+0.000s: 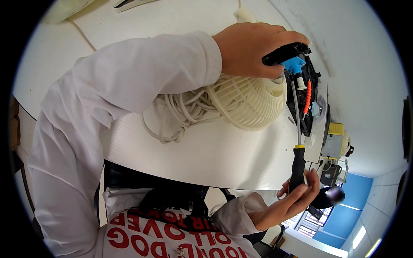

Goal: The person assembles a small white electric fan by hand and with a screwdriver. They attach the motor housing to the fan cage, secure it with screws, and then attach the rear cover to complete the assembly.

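My left hand [254, 49] reaches across the table and grips a black plastic housing [306, 122] by its far end, thumb on the near side. On the housing show a blue part [294, 64], a short white cylinder [300, 83] and an orange-red coiled piece [308, 96]. My right hand [297, 200] holds a screwdriver [297, 165] by its black handle with a yellow collar. Its long metal shaft points into the housing beside the blue part; the tip's exact contact is hard to make out. A cream slotted round shell [251, 105] lies under my left wrist.
A bundled white cord [187, 109] lies beside the shell on the white table [206, 152]. A pale object [246, 15] sits near the table's far edge. Beyond the right edge are yellow and grey equipment [334, 142] and another person [329, 197].
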Demonstrator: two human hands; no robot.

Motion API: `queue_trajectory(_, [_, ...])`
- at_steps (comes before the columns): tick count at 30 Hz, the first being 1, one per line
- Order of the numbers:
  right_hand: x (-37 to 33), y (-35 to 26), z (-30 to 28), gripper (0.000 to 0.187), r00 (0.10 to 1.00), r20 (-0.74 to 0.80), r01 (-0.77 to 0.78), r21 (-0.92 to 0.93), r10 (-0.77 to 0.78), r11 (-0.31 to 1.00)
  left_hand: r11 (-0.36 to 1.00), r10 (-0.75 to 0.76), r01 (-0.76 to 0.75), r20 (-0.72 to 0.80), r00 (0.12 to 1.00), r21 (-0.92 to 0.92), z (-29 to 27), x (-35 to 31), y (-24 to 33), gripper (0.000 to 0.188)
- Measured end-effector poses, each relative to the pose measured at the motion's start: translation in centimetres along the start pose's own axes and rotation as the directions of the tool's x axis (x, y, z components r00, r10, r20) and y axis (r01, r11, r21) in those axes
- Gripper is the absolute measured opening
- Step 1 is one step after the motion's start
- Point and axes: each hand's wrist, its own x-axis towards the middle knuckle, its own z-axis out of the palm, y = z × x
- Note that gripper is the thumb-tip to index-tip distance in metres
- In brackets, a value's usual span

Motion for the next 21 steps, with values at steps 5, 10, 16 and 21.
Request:
queue_trajectory(5, [0.1, 0.6, -0.8, 0.044, 0.989, 0.027, 0.148, -0.036, -0.147, 0.988, 0.999, -0.044, 0.044, 0.047, 0.998, -0.004, -0.3, 0.1, 0.4, 0.061])
queue_trajectory(10, [0.0, 0.3, -0.2, 0.03, 0.997, -0.005, 0.072, 0.037, -0.072, 0.997, 1.0, -0.012, 0.012, 0.012, 1.0, -0.004, -0.2, 0.1, 0.3, 0.061])
queue_trajectory(16, [0.8, 2.0, -0.4, 0.032, 0.993, 0.066, 0.103, -0.054, -0.099, 0.993, 1.0, -0.021, 0.021, 0.021, 1.0, -0.009, -0.1, 0.1, 0.0, 0.061])
queue_trajectory(21, [0.3, 1.3, -0.8, 0.038, 0.981, 0.065, 0.182, -0.004, -0.181, 0.983, 0.999, -0.036, 0.036, 0.039, 0.999, 0.004, -0.1, 0.1, 0.1, 0.063])
